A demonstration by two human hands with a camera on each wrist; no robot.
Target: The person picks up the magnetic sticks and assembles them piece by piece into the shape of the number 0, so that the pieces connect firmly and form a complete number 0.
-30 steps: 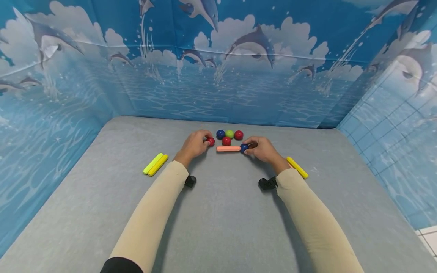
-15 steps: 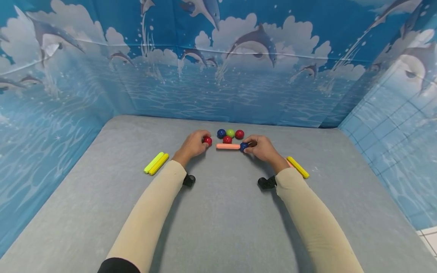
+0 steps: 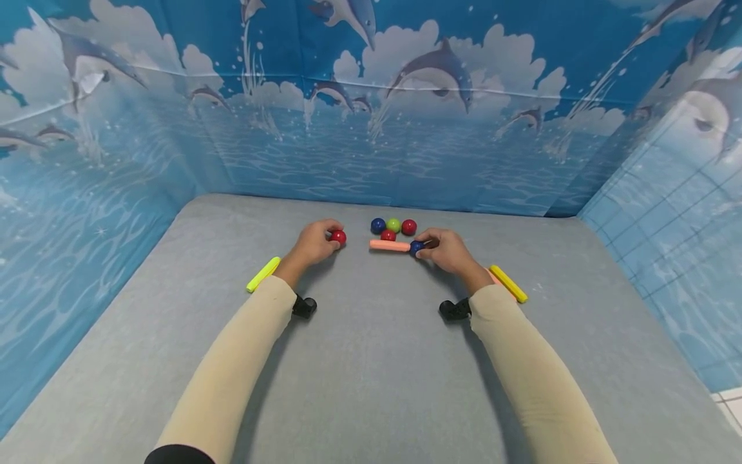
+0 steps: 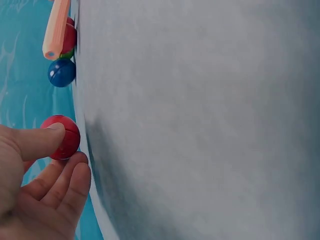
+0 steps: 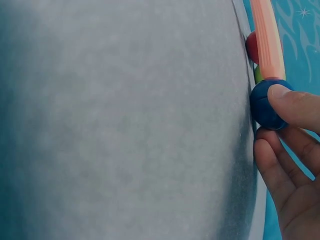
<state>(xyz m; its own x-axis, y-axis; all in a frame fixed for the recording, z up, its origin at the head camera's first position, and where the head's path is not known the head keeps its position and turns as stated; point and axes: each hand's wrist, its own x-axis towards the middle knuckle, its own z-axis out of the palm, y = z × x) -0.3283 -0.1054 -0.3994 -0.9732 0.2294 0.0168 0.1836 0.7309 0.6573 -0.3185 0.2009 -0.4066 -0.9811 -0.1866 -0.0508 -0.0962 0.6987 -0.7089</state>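
My left hand pinches a red ball between thumb and fingers, left of the ball cluster and apart from it. A dark blue ball is pinched by my right hand. Joined end-on to that ball, a ribbed orange stick points left. The stick's free end, seen in the left wrist view, has a small hole. Just behind the stick sits another red ball, partly covered by it. Behind that stand a blue ball, a green ball and a red ball in a row.
A lime-yellow stick lies at the left, beside my forearm. At the right a yellow stick lies against an orange stick, partly hidden by my wrist. A dolphin-print curtain rises behind the grey table.
My left hand has moved left with the red ball, away from the cluster, and its arm now covers the left yellow stick. The right hand has stayed nearly still, its orange stick slightly higher in view.
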